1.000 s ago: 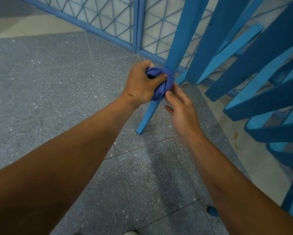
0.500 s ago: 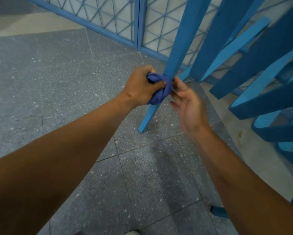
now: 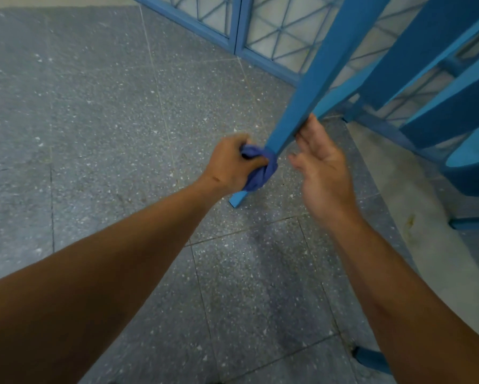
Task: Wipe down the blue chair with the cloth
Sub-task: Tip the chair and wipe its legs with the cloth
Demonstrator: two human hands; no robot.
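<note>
The blue chair [image 3: 316,79] fills the upper right, one long slanted leg reaching down to the grey floor. My left hand [image 3: 230,164] grips a bunched dark blue cloth [image 3: 260,170] wrapped round the lower part of that leg, just above its foot. My right hand [image 3: 320,162] is beside the leg on its right, palm up and fingers relaxed, its fingertips touching the leg's underside above the cloth. It holds nothing.
Grey speckled floor tiles [image 3: 122,134] spread to the left and below. A blue-framed lattice panel [image 3: 260,26] stands behind the chair. More chair rails and legs [image 3: 440,112] crowd the right side, and another blue foot [image 3: 371,358] rests near my right forearm.
My left hand has slid the cloth down the leg towards its foot. My right hand has let go of the cloth and opened beside the leg.
</note>
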